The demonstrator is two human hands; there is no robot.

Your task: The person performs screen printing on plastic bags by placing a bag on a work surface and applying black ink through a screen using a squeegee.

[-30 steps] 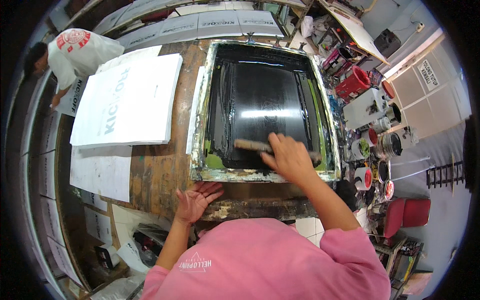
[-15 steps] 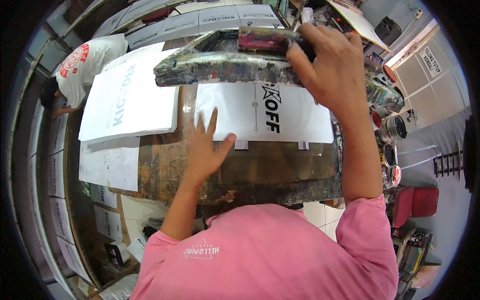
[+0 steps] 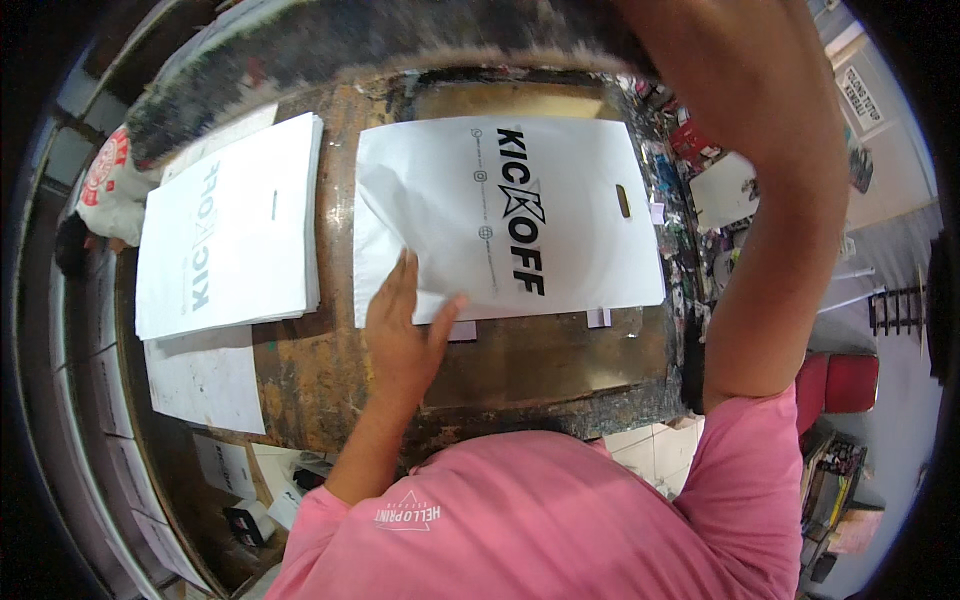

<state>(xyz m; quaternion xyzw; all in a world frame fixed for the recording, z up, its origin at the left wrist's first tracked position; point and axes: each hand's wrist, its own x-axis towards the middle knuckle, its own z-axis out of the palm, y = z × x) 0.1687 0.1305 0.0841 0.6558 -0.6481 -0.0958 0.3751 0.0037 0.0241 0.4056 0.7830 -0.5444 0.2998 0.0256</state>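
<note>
A white plastic bag [image 3: 585, 220] with black print and a punched handle slot lies flat on the worktable, its handle end toward the right. My left hand [image 3: 405, 315] rests at the bag's near left corner, thumb spread away from the fingers. The plastic is creased around those fingertips. A thick, ink-stained printing frame [image 3: 400, 45] is tilted up across the top of the view. My right arm [image 3: 765, 230] reaches up toward the frame's right part, and the hand itself is beyond the picture's edge.
To the left stands a stack of white printed bags [image 3: 235, 230] over a white sheet [image 3: 210, 385]. Small pale tabs [image 3: 598, 318] sit along the bag's near edge on the stained worktable [image 3: 320, 390]. A person [image 3: 110, 190] bends by racks at far left. A red chair [image 3: 850, 383] is at right.
The printing frame has risen toward the top, uncovering the whole bag. My right hand has gone up out of view. My left hand has come onto the bag's near left corner, creasing it.
</note>
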